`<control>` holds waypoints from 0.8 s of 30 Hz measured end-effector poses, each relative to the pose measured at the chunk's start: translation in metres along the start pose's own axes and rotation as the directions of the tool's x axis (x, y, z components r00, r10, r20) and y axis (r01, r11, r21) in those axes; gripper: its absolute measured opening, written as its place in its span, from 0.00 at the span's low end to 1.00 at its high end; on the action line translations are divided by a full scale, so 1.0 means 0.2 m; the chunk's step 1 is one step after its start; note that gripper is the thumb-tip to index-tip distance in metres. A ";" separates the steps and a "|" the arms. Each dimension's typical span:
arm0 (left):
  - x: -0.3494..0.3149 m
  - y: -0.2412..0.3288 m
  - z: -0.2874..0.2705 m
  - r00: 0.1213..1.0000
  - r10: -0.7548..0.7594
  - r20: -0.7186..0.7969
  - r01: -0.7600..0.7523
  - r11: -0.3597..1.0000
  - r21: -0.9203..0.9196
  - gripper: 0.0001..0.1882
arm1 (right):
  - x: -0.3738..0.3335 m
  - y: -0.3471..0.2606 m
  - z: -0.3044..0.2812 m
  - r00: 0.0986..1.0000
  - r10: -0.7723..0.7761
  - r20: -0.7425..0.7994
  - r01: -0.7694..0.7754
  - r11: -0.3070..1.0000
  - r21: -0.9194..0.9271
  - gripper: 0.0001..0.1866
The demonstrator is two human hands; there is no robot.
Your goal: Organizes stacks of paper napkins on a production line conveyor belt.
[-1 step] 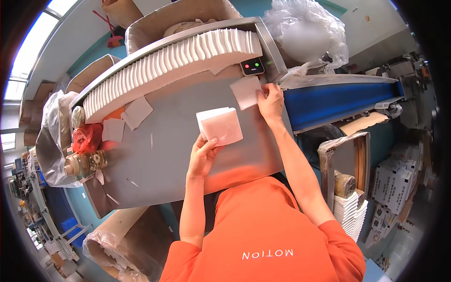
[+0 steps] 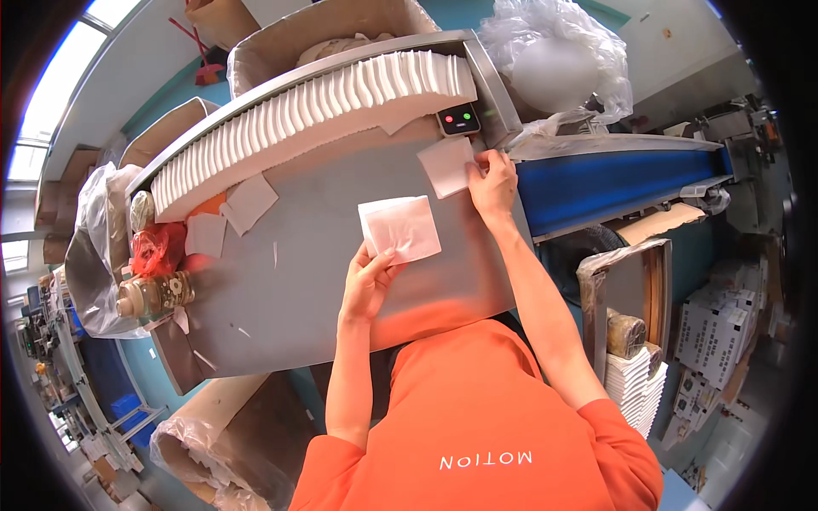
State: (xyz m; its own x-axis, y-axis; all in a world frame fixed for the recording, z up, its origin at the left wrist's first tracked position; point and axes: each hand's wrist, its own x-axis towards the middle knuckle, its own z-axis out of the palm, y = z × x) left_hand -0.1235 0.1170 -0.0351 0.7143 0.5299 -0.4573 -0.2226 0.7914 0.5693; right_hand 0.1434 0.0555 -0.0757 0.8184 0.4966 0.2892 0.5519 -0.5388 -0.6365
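Pinched between the thumb and fingers of my left hand [image 2: 369, 279] is a small bundle of square white paper napkins [image 2: 402, 223], held above the grey table. The bundle's top face creases near my thumb. Farther right, my right hand [image 2: 494, 189] has its fingers closed at the right edge of another white napkin [image 2: 445, 166], which lies by the table's right side. Along the far edge runs a long row of folded white napkins [image 2: 315, 119] standing on edge. Loose white napkins [image 2: 250, 204] lie at the left of the table.
A small black device [image 2: 460, 120] with red and green lights sits at the far right corner. To the right runs a blue conveyor belt [image 2: 618, 183]. A bottle [image 2: 155, 294] and a red plastic bag [image 2: 158, 249] stand at the left edge. Cardboard boxes [image 2: 328, 30] stand beyond the table.
The napkins in my left hand have tilted slightly and lie closer together, with more creasing near my thumb. My right hand has barely moved.
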 end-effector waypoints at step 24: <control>0.15 -0.21 0.22 0.965 0.071 0.252 -0.108 0.985 0.136 0.25 | -0.32 -0.24 -0.62 0.831 -0.203 0.517 -0.266 0.673 0.690 0.28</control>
State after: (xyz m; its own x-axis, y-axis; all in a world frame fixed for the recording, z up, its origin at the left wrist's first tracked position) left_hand -0.0628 0.0869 -0.0420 0.8406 0.4911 -0.2286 -0.2062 0.6804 0.7033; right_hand 0.0838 -0.0343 0.0253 0.4856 0.8742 -0.0005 0.0432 -0.0246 -0.9988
